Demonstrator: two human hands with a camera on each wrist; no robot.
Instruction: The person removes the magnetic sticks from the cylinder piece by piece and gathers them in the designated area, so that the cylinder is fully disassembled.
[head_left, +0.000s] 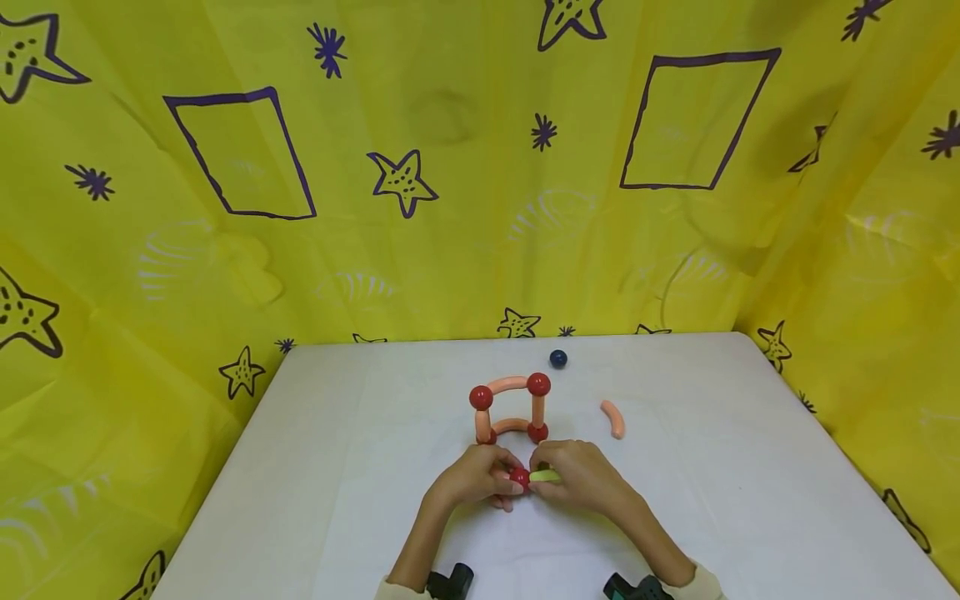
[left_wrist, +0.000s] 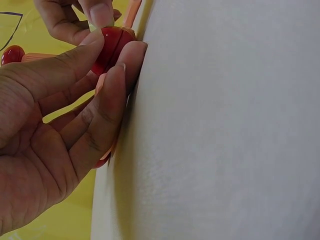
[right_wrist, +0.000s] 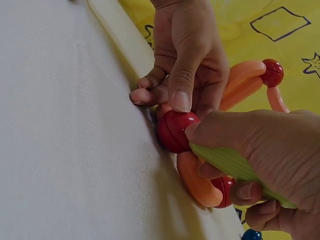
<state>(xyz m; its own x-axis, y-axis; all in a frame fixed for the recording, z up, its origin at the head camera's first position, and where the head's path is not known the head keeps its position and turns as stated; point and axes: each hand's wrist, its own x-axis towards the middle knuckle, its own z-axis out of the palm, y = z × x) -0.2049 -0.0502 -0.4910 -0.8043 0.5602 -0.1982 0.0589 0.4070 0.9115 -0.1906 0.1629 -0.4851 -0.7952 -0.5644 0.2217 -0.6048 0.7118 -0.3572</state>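
From my station I log a white table (head_left: 360, 467), its cloth-like surface faintly creased. A yellow curtain (head_left: 465, 250) stands behind it and along both sides, printed with dark purple stars, bursts and four-sided outlines (pale fan shapes show faintly too).

Both hands work low in the head view, near the table's middle. The red ball (head_left: 520, 478) sits between them, just above or on the cloth; I cannot tell which. The left hand (head_left: 480, 477) pinches it between thumb and fingers. The right hand (head_left: 581, 475) grips the green rod (head_left: 545, 476), whose end meets the ball; its thumb tip reaches the ball as well. In the right wrist view I note a curved orange rod (right_wrist: 197, 180) running from this ball to another red one.

Just beyond the hands stands the frame (head_left: 510, 384) of red balls and orange rods, two balls above and two below, the lower left one partly hidden by the left hand. To its right lies a loose orange piece (head_left: 612, 419), apart from everything. The dark blue ball (head_left: 558, 359) rests near the table's far edge.
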